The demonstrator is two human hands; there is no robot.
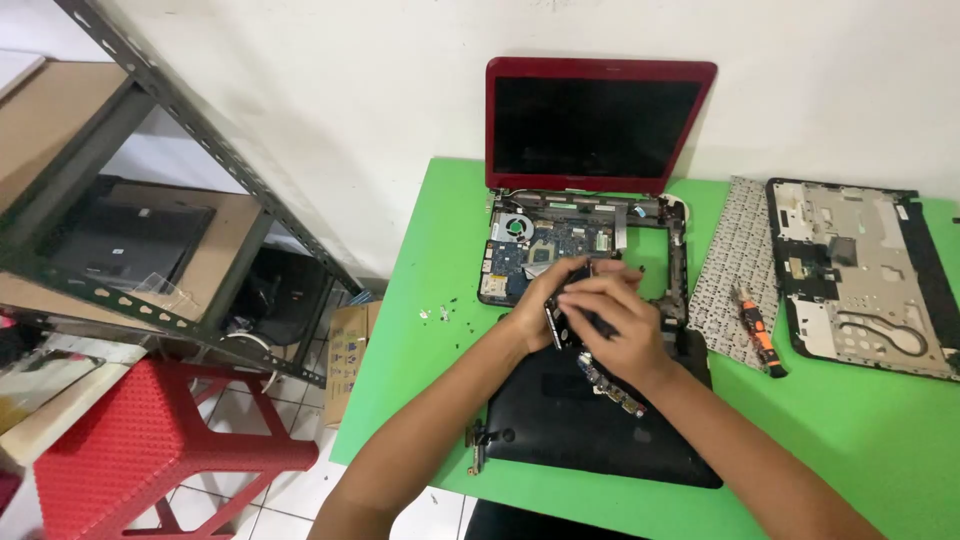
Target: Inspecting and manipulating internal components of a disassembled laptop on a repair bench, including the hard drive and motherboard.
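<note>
Head view is showing both hands, left hand (537,305) and right hand (612,318), pinching a small dark part (556,322) (probably a drive) over the opened red laptop (585,235), steadiness being needed next.

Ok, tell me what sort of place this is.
Probably a small home or shop laptop repair corner: an opened red laptop on a green table, a loose keyboard, a screwdriver, and metal shelving.

Small part (556,322) mostly hidden between hands; tiny screws (441,313) too small; red stool (150,455) cut off.

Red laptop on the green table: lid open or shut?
Open: the red laptop has its screen upright against the wall, base exposed without keyboard.
</note>
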